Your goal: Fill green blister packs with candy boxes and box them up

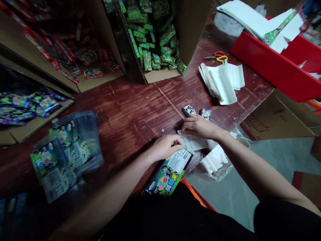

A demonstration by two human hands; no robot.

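Note:
A printed plastic candy bag (167,177), dark green and black with a white label, lies slanted near my body. My left hand (167,146) is closed at its upper end, thumb and fingers bent together on the edge. To the right, my right hand (200,127) is over a white printed paper strip (194,143). Its fingers are curled down and the fingertips are partly hidden, so what they hold cannot be made out. Just beyond these fingers lie a small purple candy packet (188,109) and another purple candy packet (206,114).
Stacked printed bags (75,144) lie at left. Cartons hold purple packets (30,103), red packets (93,73) and green packets (147,60). Scissors (217,57) and white paper sheets (222,80) lie at right, near a red box (263,63). A clear bag of white paper (215,160) hangs at the table edge.

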